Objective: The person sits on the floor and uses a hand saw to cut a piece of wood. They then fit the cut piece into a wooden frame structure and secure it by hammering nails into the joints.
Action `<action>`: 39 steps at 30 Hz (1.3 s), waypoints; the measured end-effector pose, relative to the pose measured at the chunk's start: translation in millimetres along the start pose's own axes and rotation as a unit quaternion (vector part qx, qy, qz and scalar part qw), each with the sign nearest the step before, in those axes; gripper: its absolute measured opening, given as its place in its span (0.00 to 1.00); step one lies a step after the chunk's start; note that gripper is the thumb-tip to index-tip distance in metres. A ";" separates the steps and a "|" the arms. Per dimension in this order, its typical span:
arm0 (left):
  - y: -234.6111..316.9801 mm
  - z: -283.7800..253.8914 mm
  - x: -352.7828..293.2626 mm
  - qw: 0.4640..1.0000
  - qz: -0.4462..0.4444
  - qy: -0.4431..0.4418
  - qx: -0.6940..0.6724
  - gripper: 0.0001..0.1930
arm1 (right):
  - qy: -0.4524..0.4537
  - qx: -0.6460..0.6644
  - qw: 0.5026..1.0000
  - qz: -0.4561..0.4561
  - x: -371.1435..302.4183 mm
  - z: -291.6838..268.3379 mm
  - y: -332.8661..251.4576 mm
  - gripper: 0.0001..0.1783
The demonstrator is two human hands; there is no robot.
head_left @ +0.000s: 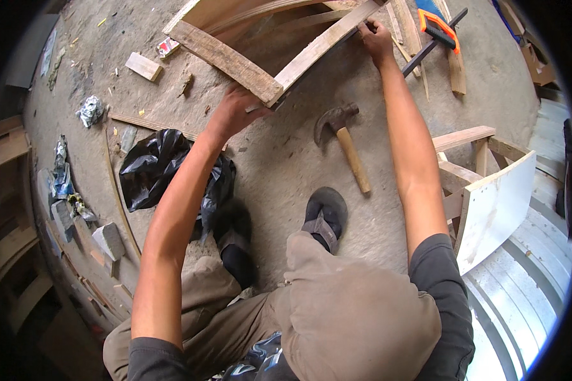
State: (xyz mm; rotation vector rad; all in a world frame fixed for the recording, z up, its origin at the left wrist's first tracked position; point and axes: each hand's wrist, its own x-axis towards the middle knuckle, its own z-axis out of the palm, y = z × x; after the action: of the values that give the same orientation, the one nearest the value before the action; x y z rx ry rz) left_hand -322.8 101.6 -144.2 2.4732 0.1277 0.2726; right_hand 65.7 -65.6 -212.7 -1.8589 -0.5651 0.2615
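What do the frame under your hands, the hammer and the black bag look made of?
Frame: rough unfinished wood, with visible grain and raw edges. Hammer: dull dark head, probably steel, on a plain light wooden handle. Black bag: thin glossy plastic, crumpled and shiny.

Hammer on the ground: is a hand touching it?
Apart. The head view shows the hammer lying alone on the floor, bare concrete between it and both hands, which are on the wooden frame.

A dusty concrete floor (286, 165) carries everything. A hatchet (343, 143) with a wooden handle is laid near its middle. Left of the hatchet a crumpled black plastic bag (156, 168) is spread; beyond that, a small wood offcut (143, 66) and crumpled foil (90, 110) are scattered. Right of the hatchet a wooden stool (483, 184) is set.
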 end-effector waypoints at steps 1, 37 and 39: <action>-0.8 -0.8 -0.2 1.000 -0.013 -0.004 -0.002 0.21 | 0.000 -0.018 1.000 -0.009 -0.2 -0.4 1.8 0.23; 3.4 2.7 2.0 0.995 -0.081 -0.005 -0.060 0.25 | 0.050 0.090 0.995 0.008 -19.8 11.8 -24.2 0.22; -0.9 4.6 0.0 0.997 -0.063 0.004 -0.049 0.25 | 0.046 0.097 0.994 0.010 -19.3 13.8 -21.7 0.23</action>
State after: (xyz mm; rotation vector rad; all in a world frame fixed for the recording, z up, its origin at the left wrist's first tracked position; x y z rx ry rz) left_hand -321.8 99.5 -148.3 2.3562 0.2660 0.2285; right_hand 37.5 -58.1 -199.1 -1.6804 -0.4418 0.2331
